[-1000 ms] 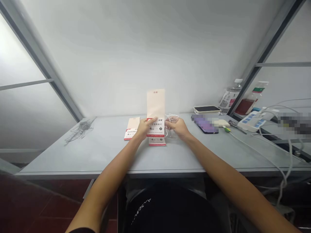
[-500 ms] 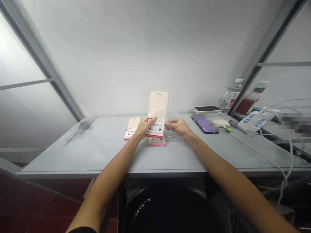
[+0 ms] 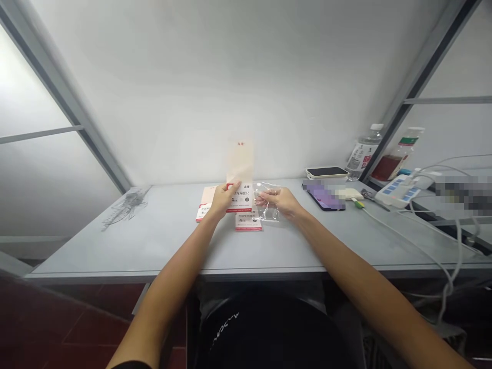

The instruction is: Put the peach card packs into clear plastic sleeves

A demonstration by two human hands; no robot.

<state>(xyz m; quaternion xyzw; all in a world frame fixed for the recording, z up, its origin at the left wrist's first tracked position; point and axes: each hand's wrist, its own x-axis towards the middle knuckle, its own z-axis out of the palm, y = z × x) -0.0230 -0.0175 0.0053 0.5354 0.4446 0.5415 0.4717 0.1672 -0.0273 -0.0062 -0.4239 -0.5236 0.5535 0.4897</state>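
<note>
Upright in my left hand (image 3: 222, 201) is a long printed card packet (image 3: 241, 166), cream at the top with a white and red label below; my thumb presses on its front. My right hand (image 3: 282, 201) pinches a clear plastic bag (image 3: 268, 212), which hangs close to the packet's right side. Whether the two touch is hard to tell. Below them, a similar packet (image 3: 248, 224) lies on the desk, partly hidden by the held one. Another such packet (image 3: 206, 200) rests at the left, partly behind my left hand.
Toward the right of the desk (image 3: 161, 246) lie a phone with a purple screen (image 3: 325, 196) and another phone (image 3: 327, 172). Beyond them are a clear bottle (image 3: 364, 154), a bottle of dark red liquid (image 3: 394, 159), a power strip (image 3: 400, 189) and white cables (image 3: 407, 241).
My left hand and the packet have shifted slightly left. The clear bag now spreads wider beside the packet, and more of the packet lying below shows.
</note>
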